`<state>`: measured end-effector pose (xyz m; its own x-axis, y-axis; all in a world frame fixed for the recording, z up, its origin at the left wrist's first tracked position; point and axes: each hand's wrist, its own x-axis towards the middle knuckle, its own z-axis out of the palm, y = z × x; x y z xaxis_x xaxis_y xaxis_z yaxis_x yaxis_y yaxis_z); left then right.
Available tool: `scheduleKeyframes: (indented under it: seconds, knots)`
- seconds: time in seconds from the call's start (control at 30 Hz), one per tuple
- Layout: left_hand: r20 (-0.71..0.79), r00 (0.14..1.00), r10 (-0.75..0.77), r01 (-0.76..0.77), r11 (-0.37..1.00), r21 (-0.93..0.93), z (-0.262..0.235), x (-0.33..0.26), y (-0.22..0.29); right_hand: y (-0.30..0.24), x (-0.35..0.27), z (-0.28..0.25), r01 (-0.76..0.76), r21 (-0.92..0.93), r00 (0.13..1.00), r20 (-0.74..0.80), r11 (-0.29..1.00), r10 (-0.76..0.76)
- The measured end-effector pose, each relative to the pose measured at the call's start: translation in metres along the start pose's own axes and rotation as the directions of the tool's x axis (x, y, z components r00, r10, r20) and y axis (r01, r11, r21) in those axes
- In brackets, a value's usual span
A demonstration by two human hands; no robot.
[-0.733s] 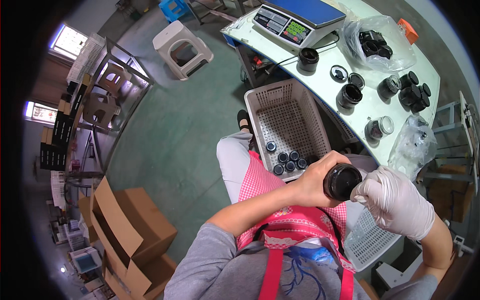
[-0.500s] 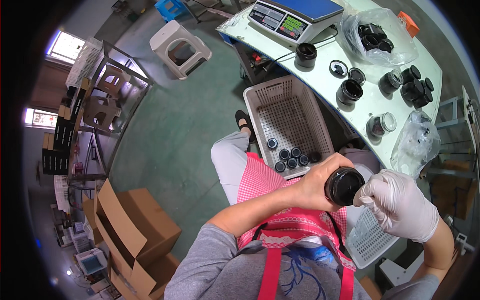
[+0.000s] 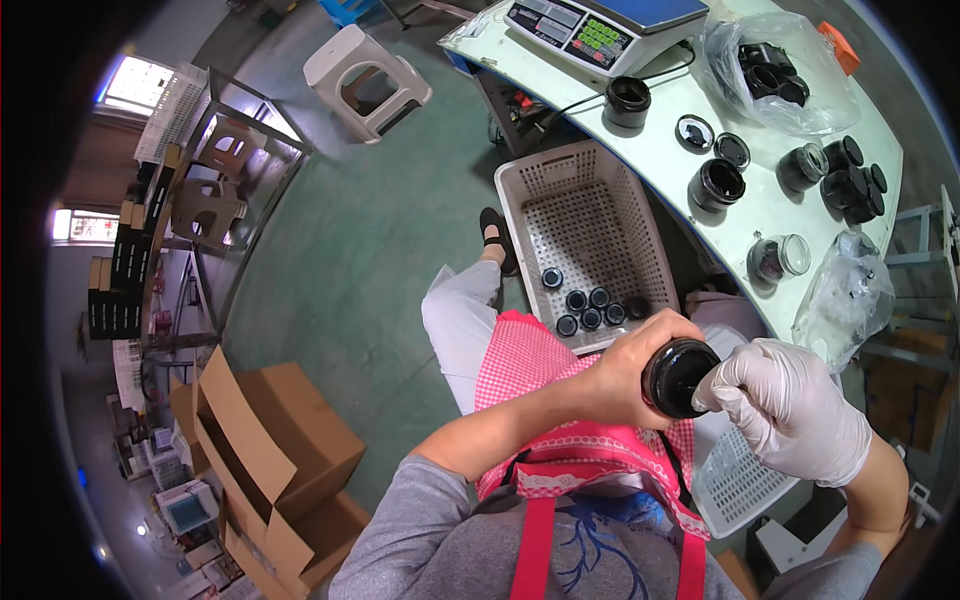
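Observation:
My bare left hand (image 3: 632, 372) wraps round a dark round jar (image 3: 678, 380), its top tilted toward me. The jar's mouth shows glossy black. On my right hand (image 3: 795, 410) is a white glove; its fingers are pinched together at the jar's rim. Whatever these fingers hold, if anything, is hidden behind them. Past my hands, on the white table (image 3: 665, 150), stand an open black-filled jar (image 3: 717, 186), a second open dark jar (image 3: 627, 103) and a transparent jar with dark contents (image 3: 778, 258). Two round lids (image 3: 733, 151) lie beside the open jars.
Below the table edge stands a beige crate (image 3: 512, 215) holding several small dark jars. A scale (image 3: 570, 35), a plastic bag of dark jars (image 3: 835, 95) and a crumpled bag (image 3: 845, 300) rest on the table. Cardboard boxes (image 3: 290, 430) lie at lower left; a stool (image 3: 365, 80) stands beyond.
The jar and both hands have shifted slightly left, with the right fingers still at the rim. The surroundings sit a little differently in the view, as my head has moved slightly.

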<state>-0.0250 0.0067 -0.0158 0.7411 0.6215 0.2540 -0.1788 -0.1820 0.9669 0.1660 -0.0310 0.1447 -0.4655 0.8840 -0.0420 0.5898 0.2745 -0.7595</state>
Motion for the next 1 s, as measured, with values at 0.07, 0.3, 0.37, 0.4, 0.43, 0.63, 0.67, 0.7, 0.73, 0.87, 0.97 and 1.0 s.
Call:
scheduleKeyframes:
  seconds: [0.07,0.3,0.37,0.4,0.43,0.63,0.67,0.7,0.73,0.87,0.97,1.0]
  knots:
    - [-0.006,1.0,0.004,-0.004,1.0,0.008,-0.001,0.0,-0.001,0.003,0.002,0.001,0.016,-0.012,1.0,-0.013,1.0,-0.017]
    - [-0.042,0.999,0.026,-0.025,1.0,0.012,-0.004,-0.002,0.002,0.005,0.004,0.003,0.081,-0.163,0.995,-0.038,0.983,-0.089]
    - [-0.053,0.998,0.039,-0.037,0.999,0.032,-0.006,-0.003,0.004,0.002,0.004,0.002,0.086,-0.192,0.996,-0.008,0.978,-0.089]
    - [-0.058,0.997,0.046,-0.044,0.999,0.025,-0.007,-0.005,0.004,0.002,0.005,0.003,0.096,-0.188,0.995,0.0,0.978,-0.097]
    - [-0.064,0.997,0.053,-0.052,0.998,0.02,-0.009,-0.007,0.005,0.0,0.006,0.003,0.107,-0.183,0.994,0.01,0.977,-0.107]
    - [-0.177,0.977,0.114,-0.099,0.991,0.092,-0.028,-0.029,0.012,-0.022,0.007,0.008,0.08,0.173,0.967,-0.254,0.982,-0.034]
    - [-0.22,0.969,0.114,-0.093,0.99,0.102,-0.034,-0.035,0.015,-0.007,0.004,0.014,0.063,0.108,0.922,-0.386,0.992,-0.017]
    - [-0.241,0.963,0.124,-0.106,0.991,0.085,-0.036,-0.034,0.016,0.0,0.002,0.018,0.058,0.246,0.833,-0.546,0.967,0.089]
    - [-0.277,0.95,0.143,-0.111,0.986,0.127,-0.044,-0.041,0.022,0.015,0.008,0.026,0.078,0.32,0.777,-0.614,0.944,0.143]
    - [-0.429,0.88,0.205,-0.082,0.954,0.288,-0.095,-0.082,0.05,0.056,0.078,0.095,-0.163,0.349,0.8,-0.5,0.923,0.331]
    - [-0.592,0.791,0.152,0.066,0.941,0.331,-0.13,-0.117,0.057,0.118,0.129,0.195,-0.119,0.081,0.975,-0.178,0.99,0.132]
    - [-0.639,0.758,0.134,0.093,0.947,0.309,-0.139,-0.126,0.064,0.126,0.143,0.222,-0.2,0.002,0.977,-0.071,0.98,0.2]
